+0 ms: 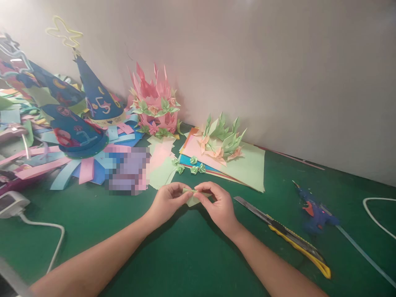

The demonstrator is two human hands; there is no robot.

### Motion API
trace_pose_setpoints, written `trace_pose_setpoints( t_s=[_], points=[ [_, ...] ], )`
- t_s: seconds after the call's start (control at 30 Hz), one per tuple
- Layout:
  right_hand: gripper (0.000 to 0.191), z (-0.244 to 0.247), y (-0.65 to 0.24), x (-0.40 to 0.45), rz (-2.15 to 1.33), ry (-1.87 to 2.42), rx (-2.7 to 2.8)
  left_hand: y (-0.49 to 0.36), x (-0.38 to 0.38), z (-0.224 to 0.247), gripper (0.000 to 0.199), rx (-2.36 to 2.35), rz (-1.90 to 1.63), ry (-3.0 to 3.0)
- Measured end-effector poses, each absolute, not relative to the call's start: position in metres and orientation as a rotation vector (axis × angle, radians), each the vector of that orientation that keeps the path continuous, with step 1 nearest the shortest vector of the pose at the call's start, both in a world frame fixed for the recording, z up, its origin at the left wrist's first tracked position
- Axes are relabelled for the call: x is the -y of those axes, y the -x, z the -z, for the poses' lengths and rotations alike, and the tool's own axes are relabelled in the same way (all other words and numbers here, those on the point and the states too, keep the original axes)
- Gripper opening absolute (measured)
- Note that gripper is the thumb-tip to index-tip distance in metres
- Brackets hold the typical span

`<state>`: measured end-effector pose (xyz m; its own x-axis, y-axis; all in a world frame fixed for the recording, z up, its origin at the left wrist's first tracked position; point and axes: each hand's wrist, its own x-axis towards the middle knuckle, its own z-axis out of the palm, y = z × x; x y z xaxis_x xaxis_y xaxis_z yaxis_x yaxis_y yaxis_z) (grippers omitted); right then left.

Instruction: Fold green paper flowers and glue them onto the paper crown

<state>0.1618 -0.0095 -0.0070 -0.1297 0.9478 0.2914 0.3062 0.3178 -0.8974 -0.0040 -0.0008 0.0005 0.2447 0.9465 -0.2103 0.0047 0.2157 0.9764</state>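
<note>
Both my hands meet over the green tabletop around a small piece of pale green paper point(194, 202). My left hand point(168, 202) pinches its left side between thumb and fingers. On the other side my right hand point(218, 203) pinches the paper near its upper middle, thumb close to the left fingertips. The paper looks folded, though the fingers cover much of it. Just beyond my hands lie several small green paper roses point(194, 169). Behind these, a green paper crown with peach flowers point(223, 138) stands on a stack of coloured sheets point(253, 165).
To the right lie a yellow utility knife point(284, 231), blade out, and a blue hot glue gun point(318, 212). A pink paper crown point(156, 103) stands by the wall. Blue cone hats point(99, 97) and paper strips point(86, 170) crowd the left. A white cable point(58, 226) crosses the left front.
</note>
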Motion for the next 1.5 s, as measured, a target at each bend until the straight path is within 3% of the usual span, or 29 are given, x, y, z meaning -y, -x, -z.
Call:
trace_pose_setpoints(
  t_s=[0.5,0.87,1.43,1.5],
  points=[
    [0.006,0.0054,-0.1653,0.0062,-0.57,1.13,1.703,0.0041,-0.0019,0.0046,0.025,-1.112,-0.989,-1.073],
    [0.007,0.0066,-0.1644,0.0041,-0.729,1.206,1.874,0.0089,-0.0023,0.0074,0.026,-1.311,-0.968,-1.283],
    [0.011,0.0035,-0.1633,0.0056,-0.796,1.168,1.774,0.007,-0.0016,0.0064,0.035,-1.146,-1.034,-1.113],
    [0.013,0.0026,-0.1629,0.0053,-0.798,1.156,1.78,0.0067,-0.0016,0.0065,0.029,-1.088,-1.044,-1.106]
  ],
)
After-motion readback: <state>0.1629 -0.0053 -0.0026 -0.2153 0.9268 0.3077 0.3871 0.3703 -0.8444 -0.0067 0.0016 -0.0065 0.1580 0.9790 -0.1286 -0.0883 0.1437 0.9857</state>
